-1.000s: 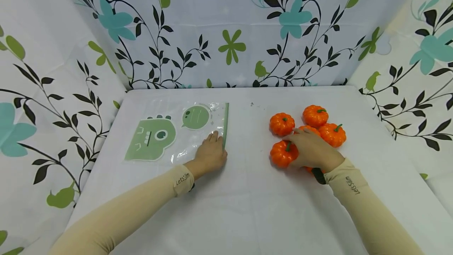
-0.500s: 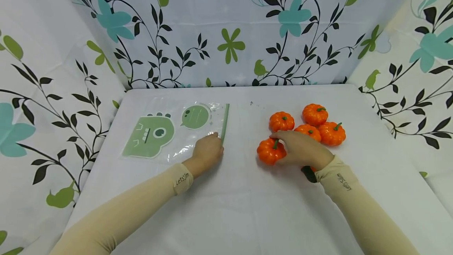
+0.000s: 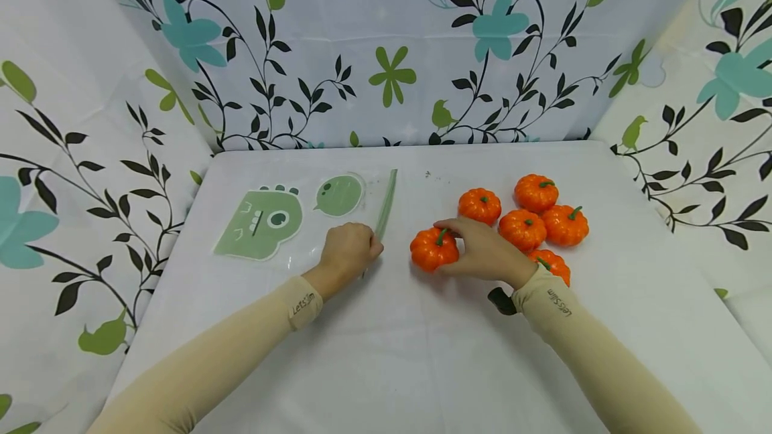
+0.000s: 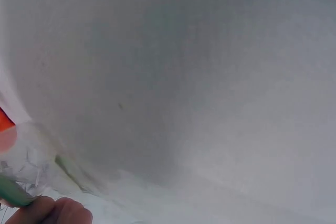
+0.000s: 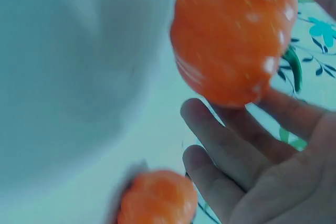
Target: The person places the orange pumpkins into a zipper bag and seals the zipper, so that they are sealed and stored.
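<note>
A clear plastic zip bag (image 3: 313,240) with green cartoon prints lies flat on the left half of the table. At its green-edged opening (image 3: 387,203), my left hand (image 3: 348,250) pinches the edge with curled fingers. That grip shows only partly at the bottom left of the left wrist view. A small orange pumpkin (image 3: 433,250) with a green stem is held between the thumb and fingers of my right hand (image 3: 485,253), just right of the bag. In the right wrist view the pumpkin (image 5: 231,40) sits between thumb and fingertips, two other fingers apart from it.
Several more orange pumpkins (image 3: 522,230) cluster behind and beside my right hand, one partly hidden (image 3: 551,265) by the right wrist. A white cloth covers the table (image 3: 386,353). Patterned curtains (image 3: 386,52) stand at the back and both sides.
My right hand has carried the pumpkin leftward from the cluster toward the bag. My left hand's fingers have curled onto the bag's edge, and the green strip now tilts and looks lifted.
</note>
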Tool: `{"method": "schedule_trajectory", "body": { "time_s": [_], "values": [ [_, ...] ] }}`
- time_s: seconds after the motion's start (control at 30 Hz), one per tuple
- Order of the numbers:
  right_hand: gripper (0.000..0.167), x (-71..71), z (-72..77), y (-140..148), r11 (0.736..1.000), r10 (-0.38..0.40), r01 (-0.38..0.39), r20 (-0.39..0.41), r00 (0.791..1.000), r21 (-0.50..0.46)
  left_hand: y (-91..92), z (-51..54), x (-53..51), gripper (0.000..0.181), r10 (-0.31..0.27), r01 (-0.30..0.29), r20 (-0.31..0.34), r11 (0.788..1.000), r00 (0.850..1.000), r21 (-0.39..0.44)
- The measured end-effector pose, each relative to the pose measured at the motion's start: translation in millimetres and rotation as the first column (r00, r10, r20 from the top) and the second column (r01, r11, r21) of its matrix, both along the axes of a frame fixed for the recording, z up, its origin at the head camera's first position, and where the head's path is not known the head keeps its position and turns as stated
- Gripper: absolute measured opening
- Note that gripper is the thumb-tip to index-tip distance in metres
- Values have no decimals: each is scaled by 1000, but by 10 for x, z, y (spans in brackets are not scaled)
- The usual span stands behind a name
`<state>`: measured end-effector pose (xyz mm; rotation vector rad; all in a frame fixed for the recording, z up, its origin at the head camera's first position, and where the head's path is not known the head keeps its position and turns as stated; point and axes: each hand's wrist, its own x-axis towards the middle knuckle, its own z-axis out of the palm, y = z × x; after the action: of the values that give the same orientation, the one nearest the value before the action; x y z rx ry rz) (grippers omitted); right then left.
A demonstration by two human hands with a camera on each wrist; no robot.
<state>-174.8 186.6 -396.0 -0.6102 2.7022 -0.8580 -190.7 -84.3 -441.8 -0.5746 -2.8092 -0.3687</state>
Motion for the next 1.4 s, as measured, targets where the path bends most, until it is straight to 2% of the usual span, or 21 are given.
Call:
{"method": "schedule_trajectory", "body": {
  "time_s": [0.07, 0.2, 0.4, 0.53, 0.77, 1.0, 1.17, 1.4],
  "values": [
    [79, -20, -21, -67, 999, -16, 16, 5, 1000, -34, -14, 2, 9, 24, -6, 6, -51, 1000, 999, 6],
    [80, -66, -57, -204, 991, -73, 76, 34, 997, -111, -34, 14, 24, 26, -12, 16, -160, 1000, 987, 24],
    [82, -138, -105, -409, 970, -153, 163, 71, 986, -181, -48, 39, 43, 23, 7, 13, -250, 997, 968, 77],
    [85, -177, -126, -519, 959, -184, 196, 74, 980, -205, -46, 41, 61, 13, 29, 1, -263, 994, 964, 112],
    [81, -222, -160, -629, 940, -229, 246, 95, 969, -238, -48, 33, 93, 12, 34, 22, -296, 983, 955, 185],
    [82, -246, -181, -680, 963, -201, 210, 70, 977, -171, -41, 48, 132, 13, 20, 47, -293, 974, 956, 220],
    [82, -264, -216, -732, 969, -181, 191, 81, 980, -156, -17, 56, 150, 13, 16, 49, -280, 973, 960, 223],
    [81, -282, -305, -814, 979, -142, 146, 39, 989, -140, 4, 57, 178, 12, 4, 67, -306, 973, 952, 220]
  ]
}}
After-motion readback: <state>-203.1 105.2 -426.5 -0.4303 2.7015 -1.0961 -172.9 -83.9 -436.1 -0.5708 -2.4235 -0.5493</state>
